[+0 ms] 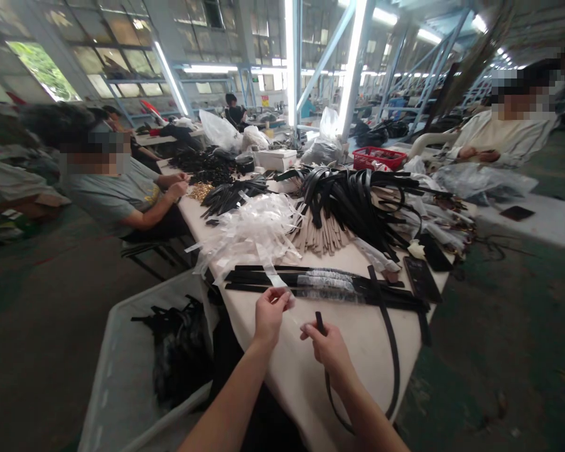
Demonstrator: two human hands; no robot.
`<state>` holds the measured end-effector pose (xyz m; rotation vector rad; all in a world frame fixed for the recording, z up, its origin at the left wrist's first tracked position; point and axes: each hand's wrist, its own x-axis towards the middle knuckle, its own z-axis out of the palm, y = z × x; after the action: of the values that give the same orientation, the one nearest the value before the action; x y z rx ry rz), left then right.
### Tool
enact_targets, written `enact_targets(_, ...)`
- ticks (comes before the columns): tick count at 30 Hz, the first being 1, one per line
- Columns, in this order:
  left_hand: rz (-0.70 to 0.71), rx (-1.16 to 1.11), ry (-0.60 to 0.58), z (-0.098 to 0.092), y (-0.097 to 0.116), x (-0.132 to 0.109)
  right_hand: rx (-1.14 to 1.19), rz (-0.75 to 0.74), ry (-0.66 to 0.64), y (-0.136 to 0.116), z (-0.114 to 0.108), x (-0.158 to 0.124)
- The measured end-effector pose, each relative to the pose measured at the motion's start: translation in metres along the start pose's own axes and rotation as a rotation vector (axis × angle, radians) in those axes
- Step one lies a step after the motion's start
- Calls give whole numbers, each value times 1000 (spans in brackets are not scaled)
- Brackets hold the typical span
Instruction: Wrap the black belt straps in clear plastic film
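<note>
My left hand point(269, 314) pinches one end of a clear plastic sleeve point(275, 278) that runs up toward the pile of sleeves point(257, 232). My right hand point(327, 345) is closed around the end of a black belt strap point(392, 351), which loops off the table's near edge and back up across the table. Just beyond both hands lie several black straps wrapped in clear plastic point(324, 285), side by side on the white table point(358, 326).
A heap of loose black straps point(358, 201) and tan strips point(322, 238) fills the table's middle. A white bin point(136, 376) with black straps stands at the lower left. A seated person point(117, 188) works on the left, another point(503, 135) at the far right. A red basket point(379, 157) sits further back.
</note>
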<state>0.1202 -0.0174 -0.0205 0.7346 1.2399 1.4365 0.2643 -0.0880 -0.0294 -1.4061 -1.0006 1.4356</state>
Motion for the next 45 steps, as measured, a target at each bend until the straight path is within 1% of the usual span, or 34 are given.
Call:
enact_targets(3,44,9,21,4,-1,1,64,28,30,4,0,0)
enact_targets(5,-15,-5,-3,6,-5,-2,68,15,64,5,-2,1)
enact_targets(6,-79,5,-49,7,-7,-5,60,0,84,5,-3,2)
enact_targets(8,-221,66,-200,6,-13,-12,35,-52,122,4,-7,5)
enact_targets(9,-269,109,-281,5,-16,-16,20,-83,130,4,-9,6)
enact_targets(11,-281,180,-388,3,-20,-24,6,-123,128,5,-11,7)
enact_targets(13,-230,221,-418,1,-24,-28,23,-108,121,6,-12,8)
enact_targets(16,-158,248,-395,1,-26,-30,68,-25,118,9,-11,7)
enact_targets(18,-124,244,-339,1,-28,-29,70,11,118,11,-11,7)
enact_targets(21,-118,188,-227,2,-30,-27,40,2,139,13,-12,7)
enact_targets(22,-136,165,-221,3,-32,-28,36,-11,144,13,-13,7)
enact_targets(23,-169,144,-244,3,-33,-29,40,-29,142,13,-13,7)
enact_targets(26,-281,99,-384,2,-35,-35,76,-88,129,14,-14,6)
enact_targets(27,-304,86,-414,2,-35,-37,83,-101,129,14,-14,6)
enact_targets(29,-327,56,-432,1,-34,-41,96,-111,136,15,-14,5)
enact_targets(32,-358,5,-421,0,-33,-42,108,-115,128,16,-14,5)
enact_targets(35,-361,-32,-393,0,-33,-41,92,-125,105,14,-11,7)
enact_targets(38,-352,-68,-355,2,-34,-38,100,-118,52,13,-7,7)
enact_targets(42,-335,-143,-232,6,-36,-34,239,-21,11,16,-3,0)
enact_targets(44,-331,-159,-190,7,-36,-32,304,-31,-6,17,-3,-5)
enact_targets(45,-332,-163,-182,8,-36,-31,302,-51,-23,17,-4,-7)
